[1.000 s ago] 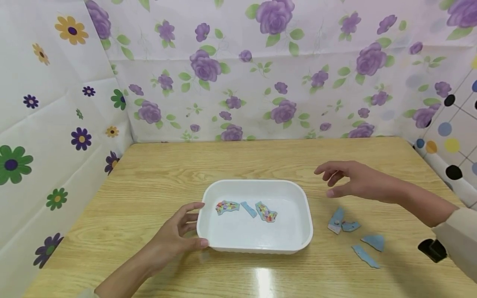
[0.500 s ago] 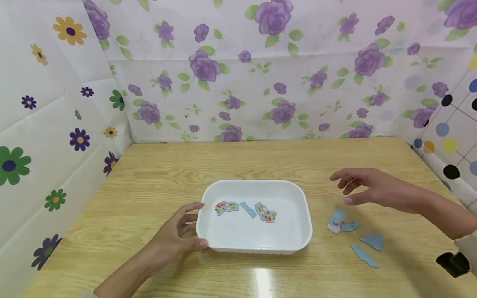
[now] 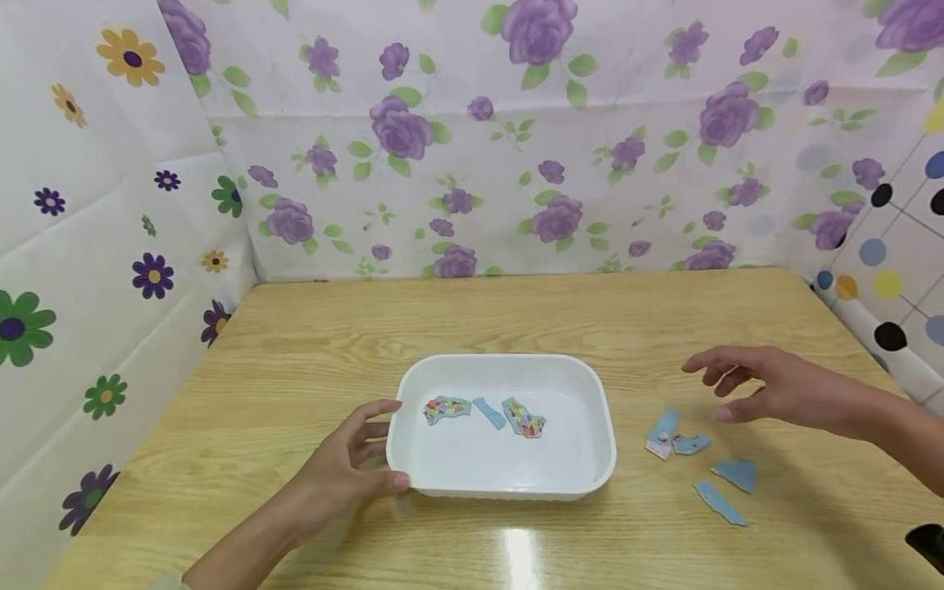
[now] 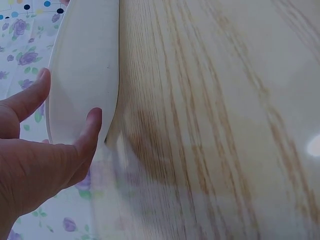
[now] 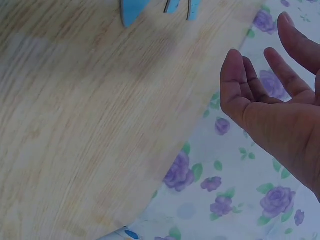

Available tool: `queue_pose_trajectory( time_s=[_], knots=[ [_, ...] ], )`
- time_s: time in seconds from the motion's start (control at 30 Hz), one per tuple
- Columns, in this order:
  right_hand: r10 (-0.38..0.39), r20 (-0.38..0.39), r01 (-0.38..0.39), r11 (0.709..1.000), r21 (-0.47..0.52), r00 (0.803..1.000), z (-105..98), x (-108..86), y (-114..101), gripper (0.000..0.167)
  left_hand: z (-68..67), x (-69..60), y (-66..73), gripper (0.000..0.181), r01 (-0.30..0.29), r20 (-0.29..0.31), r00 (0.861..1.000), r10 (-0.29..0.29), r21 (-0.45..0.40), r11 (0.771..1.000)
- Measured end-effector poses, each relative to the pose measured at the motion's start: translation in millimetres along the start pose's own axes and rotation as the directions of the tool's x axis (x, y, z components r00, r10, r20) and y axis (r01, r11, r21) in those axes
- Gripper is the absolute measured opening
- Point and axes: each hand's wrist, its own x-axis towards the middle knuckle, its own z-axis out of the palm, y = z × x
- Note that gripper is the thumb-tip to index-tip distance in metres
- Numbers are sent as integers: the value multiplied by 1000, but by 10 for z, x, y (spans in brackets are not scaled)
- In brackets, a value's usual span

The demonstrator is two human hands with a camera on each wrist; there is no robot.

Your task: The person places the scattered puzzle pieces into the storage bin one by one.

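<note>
A white tray stands on the wooden table, holding two multicoloured pieces with a narrow blue piece between them. My left hand rests against the tray's left side, thumb near the front corner and fingers at the rim; the left wrist view shows its fingertips at the tray's outer wall. Above the table at the right, my right hand hovers with loosely bent fingers, holding nothing. Below and left of it lie several blue pieces.
The wooden table runs back to a wall covering with purple flowers. Another flowered sheet hangs at the left, and a dotted one at the right. A dark object shows at the right edge.
My right hand has moved to the right and slightly down, away from the tray, still holding nothing. My left hand stays against the tray, and the pieces lie as before.
</note>
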Motion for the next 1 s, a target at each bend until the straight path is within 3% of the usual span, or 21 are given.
queue_pose_trajectory(
  time_s=[0.23, 0.53, 0.8, 1.0],
  knots=[
    [-9, 7, 9, 999, -33, 1000, 56, -87, 162, 56, 10, -5, 2, 81, 7, 7, 1000, -7, -10, 1000],
    [31, 86, -35, 999, 41, 996, 53, -151, 443, 58, 8, -7, 3, 81, 8, 1, 1000, -8, -8, 1000],
    [-73, 111, 58, 990, 131, 991, 145, -177, 665, 50, 7, -12, 12, 82, 3, -1, 1000, -3, 5, 1000],
    [-94, 193, 63, 985, 161, 977, 196, -167, 676, 55, 6, -19, 19, 81, 4, 3, 1000, -4, -6, 1000]
  ],
)
